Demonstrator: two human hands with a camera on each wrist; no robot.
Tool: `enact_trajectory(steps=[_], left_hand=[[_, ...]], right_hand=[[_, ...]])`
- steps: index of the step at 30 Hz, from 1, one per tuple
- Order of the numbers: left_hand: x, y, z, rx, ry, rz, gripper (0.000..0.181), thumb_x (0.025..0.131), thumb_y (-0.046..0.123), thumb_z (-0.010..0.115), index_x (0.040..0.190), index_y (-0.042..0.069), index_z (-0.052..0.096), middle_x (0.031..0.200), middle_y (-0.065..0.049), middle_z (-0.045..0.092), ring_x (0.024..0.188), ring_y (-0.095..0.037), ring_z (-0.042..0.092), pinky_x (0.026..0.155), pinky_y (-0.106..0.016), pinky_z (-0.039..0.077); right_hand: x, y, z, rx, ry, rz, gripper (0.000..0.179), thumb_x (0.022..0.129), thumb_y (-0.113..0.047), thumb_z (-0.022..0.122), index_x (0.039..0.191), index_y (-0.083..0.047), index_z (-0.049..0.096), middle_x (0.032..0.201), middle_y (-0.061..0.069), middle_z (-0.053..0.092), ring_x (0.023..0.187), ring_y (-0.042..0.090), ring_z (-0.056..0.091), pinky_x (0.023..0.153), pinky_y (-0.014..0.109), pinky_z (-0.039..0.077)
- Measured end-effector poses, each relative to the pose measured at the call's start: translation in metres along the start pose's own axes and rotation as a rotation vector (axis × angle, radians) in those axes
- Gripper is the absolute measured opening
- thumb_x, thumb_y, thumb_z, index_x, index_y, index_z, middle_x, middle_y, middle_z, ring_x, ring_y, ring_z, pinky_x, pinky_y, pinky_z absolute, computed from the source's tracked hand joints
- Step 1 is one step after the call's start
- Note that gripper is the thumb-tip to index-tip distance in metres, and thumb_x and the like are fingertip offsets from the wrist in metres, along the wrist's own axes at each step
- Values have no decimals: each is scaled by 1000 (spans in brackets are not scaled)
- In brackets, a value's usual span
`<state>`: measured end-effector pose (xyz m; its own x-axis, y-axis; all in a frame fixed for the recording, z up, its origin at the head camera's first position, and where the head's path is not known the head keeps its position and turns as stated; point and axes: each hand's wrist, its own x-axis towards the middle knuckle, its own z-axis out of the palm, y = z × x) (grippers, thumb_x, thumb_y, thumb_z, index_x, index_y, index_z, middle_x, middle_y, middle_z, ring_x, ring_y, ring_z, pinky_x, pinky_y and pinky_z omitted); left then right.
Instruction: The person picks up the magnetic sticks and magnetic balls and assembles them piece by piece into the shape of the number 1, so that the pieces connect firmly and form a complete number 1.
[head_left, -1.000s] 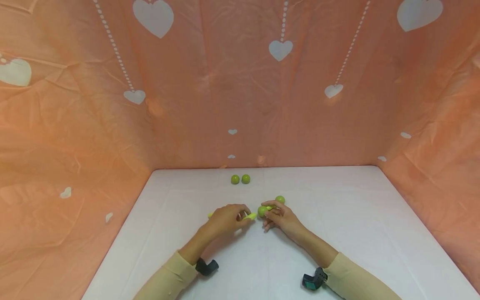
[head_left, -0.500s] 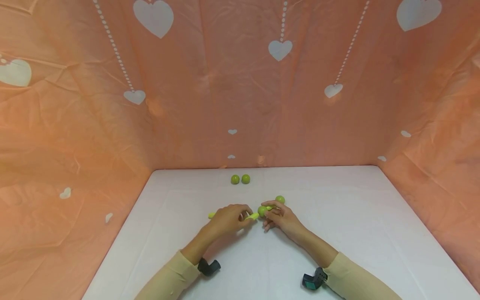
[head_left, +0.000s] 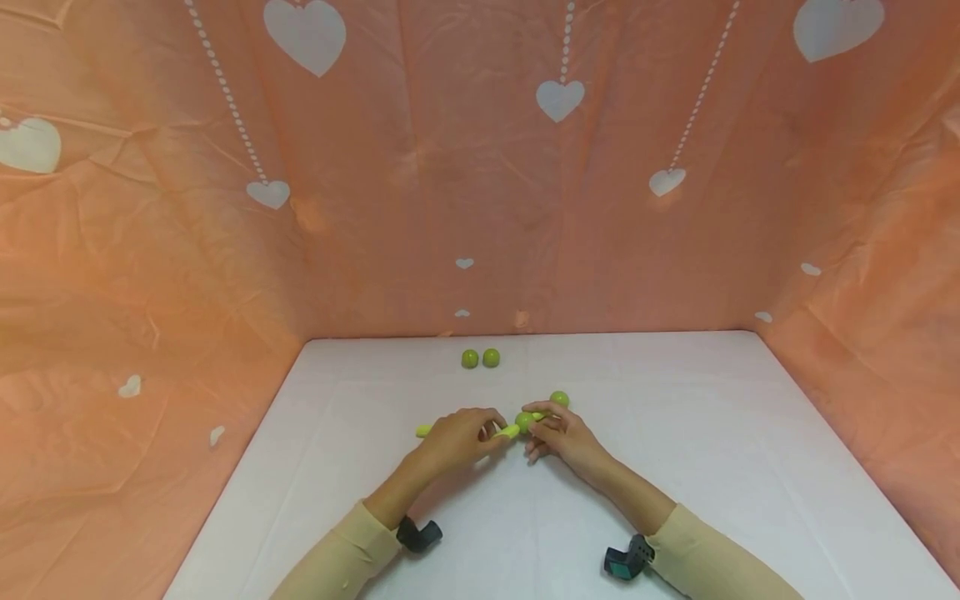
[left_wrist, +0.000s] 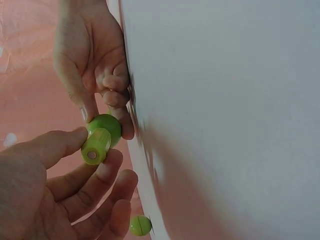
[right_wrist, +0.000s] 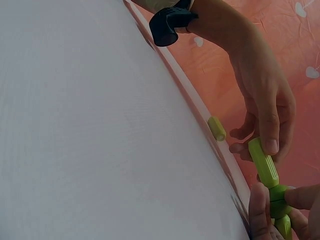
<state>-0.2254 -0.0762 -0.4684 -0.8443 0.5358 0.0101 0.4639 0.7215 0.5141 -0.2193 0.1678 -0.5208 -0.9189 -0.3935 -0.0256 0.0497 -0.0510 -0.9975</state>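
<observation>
Green ball (head_left: 523, 422) held against a lime rod (right_wrist: 264, 162)

Your left hand (head_left: 457, 435) pinches the rod, its end meeting the ball — probably so the two line up. Your right hand (head_left: 568, 437) pinches that ball, likely bracing it against a push. Past it, a second rod (head_left: 538, 415) points toward a farther ball (head_left: 559, 399); any join is hidden. A loose rod (head_left: 423, 431) lies beyond your left hand; a pair of balls (head_left: 491, 357) sits at the back — probably spares.

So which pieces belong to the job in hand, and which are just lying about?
Job: held rod in left grip; held ball in right grip; second rod joined to that ball; probably far ball.
Lying about, perhaps spares: two back balls; loose rod.
</observation>
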Motion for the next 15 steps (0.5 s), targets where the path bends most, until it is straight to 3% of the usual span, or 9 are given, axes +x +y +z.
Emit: enact_trajectory(steps=[15], left_hand=[[-1,0,-4,-45,-22,-15,26,105,38,71,121,17,76,98,5,75,88,-12,67,74,-35,55]], right_hand=[[-1,-1,0,-14,-7,-15,48,107,-7,65,148,9,47,97,16,72,79,17,72,76,31,63]])
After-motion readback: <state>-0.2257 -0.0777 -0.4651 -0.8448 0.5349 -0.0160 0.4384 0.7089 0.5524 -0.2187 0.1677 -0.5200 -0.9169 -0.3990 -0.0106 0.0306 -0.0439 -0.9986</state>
